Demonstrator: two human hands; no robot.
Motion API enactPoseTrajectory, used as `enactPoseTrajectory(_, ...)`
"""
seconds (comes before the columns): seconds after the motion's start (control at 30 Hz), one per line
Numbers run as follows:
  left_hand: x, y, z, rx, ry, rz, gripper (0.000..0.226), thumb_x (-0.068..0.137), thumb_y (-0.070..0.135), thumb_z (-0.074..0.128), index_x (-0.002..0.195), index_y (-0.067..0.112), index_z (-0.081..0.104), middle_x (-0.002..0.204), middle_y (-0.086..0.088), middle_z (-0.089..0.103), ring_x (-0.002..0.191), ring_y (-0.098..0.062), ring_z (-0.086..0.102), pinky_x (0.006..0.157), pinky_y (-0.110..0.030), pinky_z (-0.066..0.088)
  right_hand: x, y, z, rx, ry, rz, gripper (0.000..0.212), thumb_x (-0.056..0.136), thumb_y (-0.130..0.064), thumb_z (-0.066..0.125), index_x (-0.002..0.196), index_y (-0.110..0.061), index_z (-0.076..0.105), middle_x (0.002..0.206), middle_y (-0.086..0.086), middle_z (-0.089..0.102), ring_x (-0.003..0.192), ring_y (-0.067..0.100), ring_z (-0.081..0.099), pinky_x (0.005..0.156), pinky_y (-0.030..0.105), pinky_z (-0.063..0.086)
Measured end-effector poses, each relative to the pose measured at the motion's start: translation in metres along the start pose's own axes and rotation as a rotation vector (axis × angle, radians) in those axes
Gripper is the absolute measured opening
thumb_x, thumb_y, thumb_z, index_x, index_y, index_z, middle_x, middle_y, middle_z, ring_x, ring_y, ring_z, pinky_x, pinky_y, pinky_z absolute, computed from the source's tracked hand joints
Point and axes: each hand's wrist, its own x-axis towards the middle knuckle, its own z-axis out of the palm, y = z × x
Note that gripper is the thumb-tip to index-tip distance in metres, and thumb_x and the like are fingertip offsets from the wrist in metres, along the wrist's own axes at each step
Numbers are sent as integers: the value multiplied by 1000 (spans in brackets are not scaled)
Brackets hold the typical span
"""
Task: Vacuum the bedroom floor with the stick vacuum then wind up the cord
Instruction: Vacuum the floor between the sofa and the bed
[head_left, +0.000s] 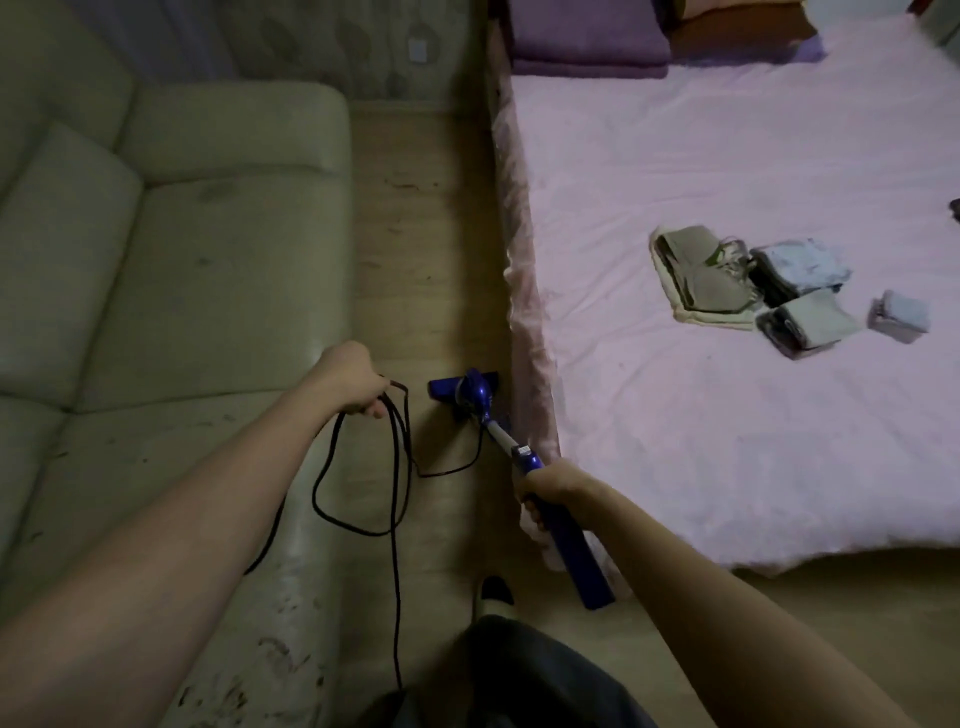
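Dim room, light falling in from the upper right and washing the bed sheet (727, 156) pale pink, near overexposed. The sofa (182, 260) sits murky and grey-green. Soft shadow pools along the floor (426, 234) beside the bed. Detail is smeared and soft throughout; wide-angle bending curves the edges

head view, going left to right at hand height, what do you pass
sofa → left hand holding the cord → vacuum head → right hand on the vacuum handle → bed
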Motion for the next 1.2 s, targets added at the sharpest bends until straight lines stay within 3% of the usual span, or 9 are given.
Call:
enactPoseTrajectory(0.1,21,18,-7,-58,20,2,31,98,17,49,88,-6,68,72,-11,72,39,-5,60,39,-15,38,22,-26,-22,-37,0,-9,17,83,-2,61,99,-2,56,71,10,62,54,17,59,51,28,52)
enactPoseTrajectory(0.3,54,30,-28,42,128,-38,31,93,23,55,77,6,74,57,5,63,59,-10,56,58,-23,41,58,-74,-35,-60,-5,-1,12,85,-5,61,93,-5,52,78,12,64,60,20,61,58,30,56)
enactPoseTrajectory(0.4,72,32,-39,46,117,-41,28,92,25,57,74,8,70,56,1,57,50,-13,50,48,-23,36,74,-99,-37,-63,-3,-12,16,85,-7,62,94,-7,48,88,14,64,65,21,62,59,30,54)
enactPoseTrajectory(0.57,129,40,-68,-35,66,-41,28,95,19,54,78,1,67,57,-5,59,46,-15,50,44,-22,38,107,-157,-51,-91,32,-26,16,84,-5,60,98,-2,53,77,13,63,59,20,60,57,31,55)
enactPoseTrajectory(0.83,225,74,-130,-1,34,37,28,94,22,55,74,7,68,60,3,64,50,-10,53,51,-22,42,148,-267,-56,-35,67,-17,24,82,-7,65,102,-4,53,85,13,65,57,18,61,44,25,50)
enactPoseTrajectory(1.0,267,93,-167,-12,64,28,35,91,23,58,58,14,65,52,7,61,51,-9,52,51,-22,40,174,-315,-52,4,65,9,21,82,-7,65,99,-2,54,74,10,64,45,15,59,39,21,47)
enactPoseTrajectory(1.2,309,105,-193,-84,43,-21,29,91,21,58,65,11,67,53,7,62,49,-9,51,48,-22,39,206,-368,-64,3,13,1,22,84,-9,63,103,-3,54,75,8,62,55,17,59,41,23,46)
